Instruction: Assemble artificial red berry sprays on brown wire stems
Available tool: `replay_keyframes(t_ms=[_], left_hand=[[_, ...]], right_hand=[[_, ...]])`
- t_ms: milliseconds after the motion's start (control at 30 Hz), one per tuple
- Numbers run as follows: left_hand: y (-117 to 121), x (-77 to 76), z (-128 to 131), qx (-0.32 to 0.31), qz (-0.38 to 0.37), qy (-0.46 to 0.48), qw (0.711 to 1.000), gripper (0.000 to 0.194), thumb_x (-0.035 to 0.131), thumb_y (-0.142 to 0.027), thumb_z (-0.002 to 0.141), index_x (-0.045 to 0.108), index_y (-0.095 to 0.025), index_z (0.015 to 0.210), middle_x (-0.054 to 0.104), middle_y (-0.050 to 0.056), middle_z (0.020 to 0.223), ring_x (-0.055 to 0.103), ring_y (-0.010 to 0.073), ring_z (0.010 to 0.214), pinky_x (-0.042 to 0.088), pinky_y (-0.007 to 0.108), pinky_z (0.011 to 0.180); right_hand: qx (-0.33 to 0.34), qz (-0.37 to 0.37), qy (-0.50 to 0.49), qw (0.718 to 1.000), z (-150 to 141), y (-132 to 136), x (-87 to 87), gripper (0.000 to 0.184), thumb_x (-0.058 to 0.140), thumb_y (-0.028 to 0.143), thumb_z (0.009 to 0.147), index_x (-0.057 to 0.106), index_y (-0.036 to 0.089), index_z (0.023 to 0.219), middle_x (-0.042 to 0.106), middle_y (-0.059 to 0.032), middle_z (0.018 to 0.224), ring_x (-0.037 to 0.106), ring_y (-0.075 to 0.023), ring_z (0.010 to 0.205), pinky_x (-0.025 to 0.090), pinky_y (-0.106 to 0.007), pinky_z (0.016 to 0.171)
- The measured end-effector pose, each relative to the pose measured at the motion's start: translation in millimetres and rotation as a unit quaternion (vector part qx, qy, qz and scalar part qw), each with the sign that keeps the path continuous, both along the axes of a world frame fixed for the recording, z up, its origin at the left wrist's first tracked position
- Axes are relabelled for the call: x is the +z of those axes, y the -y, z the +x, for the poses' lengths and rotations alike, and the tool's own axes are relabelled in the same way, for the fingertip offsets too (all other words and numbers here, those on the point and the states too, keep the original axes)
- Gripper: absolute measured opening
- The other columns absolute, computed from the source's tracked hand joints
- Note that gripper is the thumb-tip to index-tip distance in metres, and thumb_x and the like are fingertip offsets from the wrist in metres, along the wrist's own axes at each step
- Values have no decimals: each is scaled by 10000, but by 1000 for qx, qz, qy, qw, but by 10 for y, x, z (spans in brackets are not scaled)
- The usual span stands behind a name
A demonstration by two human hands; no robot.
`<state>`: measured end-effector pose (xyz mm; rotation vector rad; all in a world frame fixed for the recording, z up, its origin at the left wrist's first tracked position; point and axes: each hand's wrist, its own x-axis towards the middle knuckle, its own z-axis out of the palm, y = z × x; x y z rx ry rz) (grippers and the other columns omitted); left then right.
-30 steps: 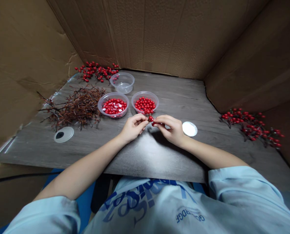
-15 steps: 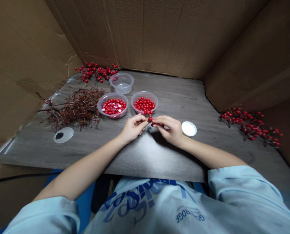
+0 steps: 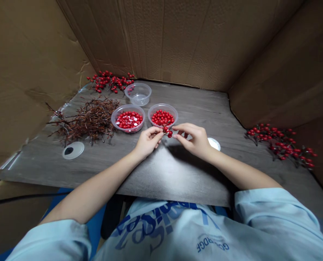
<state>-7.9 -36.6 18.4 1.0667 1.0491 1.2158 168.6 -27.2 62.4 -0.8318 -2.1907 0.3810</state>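
Wearer in a pale blue shirt (image 3: 183, 250), bottom of frame, cloth matte and softly creased. Sleeves short and loose. Left sleeve (image 3: 52, 239), lower left: broad turned edge, same pale blue. Right sleeve (image 3: 275, 210), lower right: wide hem band, soft folds running back from it. Across the chest, bottom centre, a large print (image 3: 145, 226): flowing, curved letters, dark blue in parts, fainter grey-blue in others; full wording not readable. Right of it, smaller blue lettering (image 3: 212, 244), blocky capitals, "RDGF" legible at one end, the rest lost in a crease. Forearms uncovered beyond the hems. Left hand (image 3: 145, 142) and right hand (image 3: 195, 140) bare, fingers slim; nail detail too small to tell.
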Motion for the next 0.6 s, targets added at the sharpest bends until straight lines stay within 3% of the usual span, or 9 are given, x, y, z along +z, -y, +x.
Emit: replay_keyframes(t_ms=[100,233,400,500,600], left_hand=[[-24,1,-23,25,-3,3,1000,303,698,-352,600,563,-130,757,488,-59,489,398,30,359,287,147,327],[-48,-2,-44,50,4,-1,999,308,698,-360,594,560,-130,747,485,-62,478,404,32,356,280,146,323],[-63,-11,-59,58,19,-7,998,308,687,-367,602,562,-128,749,478,-66,456,400,31,346,282,142,323],[-68,-10,-61,59,19,-7,998,307,691,-364,595,560,-130,744,483,-66,459,403,33,345,283,142,321],[-67,0,-57,59,14,-7,998,297,690,-355,593,560,-131,739,485,-65,460,404,34,345,284,141,320]], right_hand=[[-16,16,35,999,15,-181,152,158,570,216,784,645,165,914,663,-68,894,598,-126,705,491,-235,595],[-49,16,172,984,-14,-539,276,139,608,217,744,679,171,855,634,-82,943,597,-177,803,483,-302,728],[-100,-15,371,923,-231,-830,321,157,610,259,729,695,137,778,603,-135,995,580,-222,876,470,-313,763],[-136,-48,451,881,-399,-846,345,286,619,335,705,680,105,863,591,-158,1007,574,-256,890,487,-327,733],[-152,-46,486,859,-512,-832,347,393,630,349,682,651,92,980,570,-179,1044,548,-301,944,499,-360,730]])
